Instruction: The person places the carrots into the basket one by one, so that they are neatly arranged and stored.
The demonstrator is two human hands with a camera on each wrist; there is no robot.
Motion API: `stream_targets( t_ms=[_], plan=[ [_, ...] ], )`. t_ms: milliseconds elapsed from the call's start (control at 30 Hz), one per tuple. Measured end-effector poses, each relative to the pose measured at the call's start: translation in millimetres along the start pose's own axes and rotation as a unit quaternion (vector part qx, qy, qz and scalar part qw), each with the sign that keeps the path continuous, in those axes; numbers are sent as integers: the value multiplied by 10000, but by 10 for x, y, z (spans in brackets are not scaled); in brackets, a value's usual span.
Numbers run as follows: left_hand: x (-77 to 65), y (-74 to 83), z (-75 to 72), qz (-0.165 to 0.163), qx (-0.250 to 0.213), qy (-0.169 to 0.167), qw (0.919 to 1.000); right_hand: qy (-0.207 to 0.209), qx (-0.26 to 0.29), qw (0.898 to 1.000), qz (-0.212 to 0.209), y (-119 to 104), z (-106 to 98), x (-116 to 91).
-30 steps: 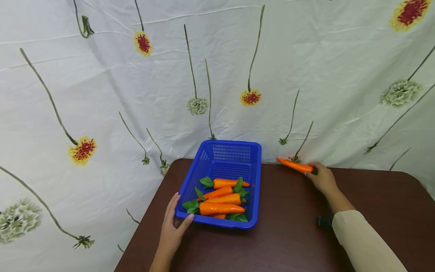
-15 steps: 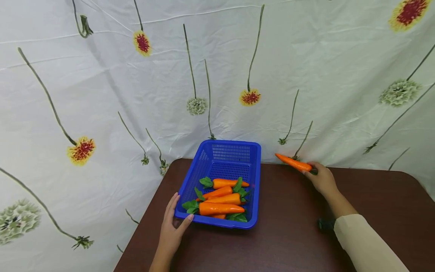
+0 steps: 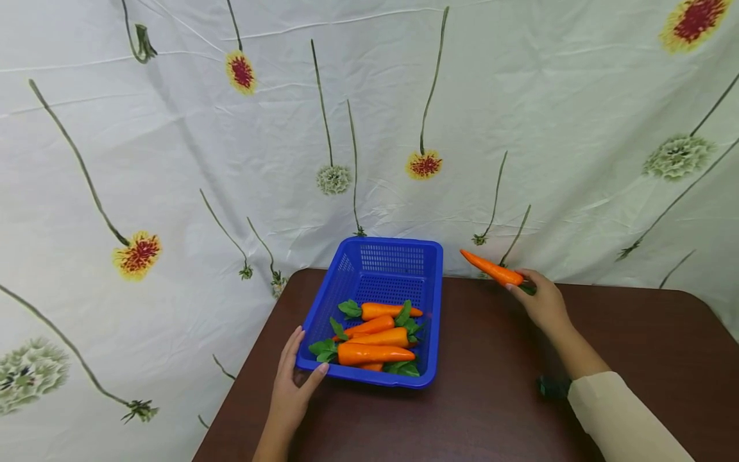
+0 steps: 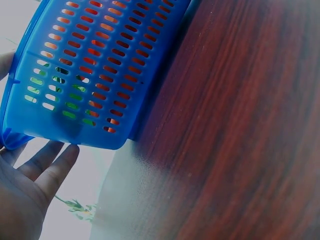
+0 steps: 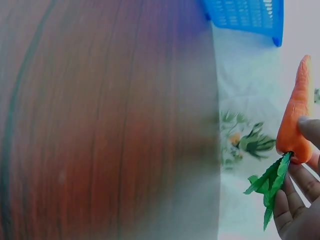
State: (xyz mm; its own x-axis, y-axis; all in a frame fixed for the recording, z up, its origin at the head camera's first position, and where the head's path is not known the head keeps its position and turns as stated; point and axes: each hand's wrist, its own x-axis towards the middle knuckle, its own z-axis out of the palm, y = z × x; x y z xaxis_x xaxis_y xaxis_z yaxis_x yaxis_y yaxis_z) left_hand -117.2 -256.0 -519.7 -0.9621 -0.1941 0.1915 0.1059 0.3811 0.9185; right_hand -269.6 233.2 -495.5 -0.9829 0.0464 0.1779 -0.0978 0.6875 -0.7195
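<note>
My right hand (image 3: 545, 301) pinches an orange carrot (image 3: 491, 267) by its thick leafy end, pointed tip up and to the left, above the back of the table. In the right wrist view, thumb and fingers hold that carrot (image 5: 295, 120), its green leaves (image 5: 272, 185) hanging down by the fingers. A blue plastic basket (image 3: 435, 308) with slotted walls stands on the table. Several carrots (image 3: 375, 354) with green leaves lie in its near half. My left hand (image 3: 290, 391) rests at the basket's near left corner, thumb and fairly straight fingers spread around it; the left wrist view shows fingertips (image 4: 70, 152) touching the basket.
The dark brown wooden table (image 3: 485, 398) has its back edge against a white cloth (image 3: 548, 96) printed with flowers. A small dark object (image 3: 553, 387) is near the right sleeve (image 3: 612, 410). The basket stands left of the carrot in the right hand.
My right hand has lifted its carrot slightly and brought it a little left, with the tip tilting higher. The left hand and basket have stayed in place.
</note>
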Motion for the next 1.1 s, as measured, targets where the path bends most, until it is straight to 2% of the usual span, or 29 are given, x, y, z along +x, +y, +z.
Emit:
stream_targets(
  t_ms=[233, 900, 1100],
  plan=[
    [2, 19, 4, -23, 33, -17, 10000, 125, 165, 9995, -257, -180, -9, -89],
    [-12, 26, 6, -55, 7, -9, 10000, 24, 496, 9961, -731, -639, 163, -392],
    [-9, 48, -1, -31, 11, -13, 10000, 96, 563, 9925, -1084, -799, 239, -504]
  ],
)
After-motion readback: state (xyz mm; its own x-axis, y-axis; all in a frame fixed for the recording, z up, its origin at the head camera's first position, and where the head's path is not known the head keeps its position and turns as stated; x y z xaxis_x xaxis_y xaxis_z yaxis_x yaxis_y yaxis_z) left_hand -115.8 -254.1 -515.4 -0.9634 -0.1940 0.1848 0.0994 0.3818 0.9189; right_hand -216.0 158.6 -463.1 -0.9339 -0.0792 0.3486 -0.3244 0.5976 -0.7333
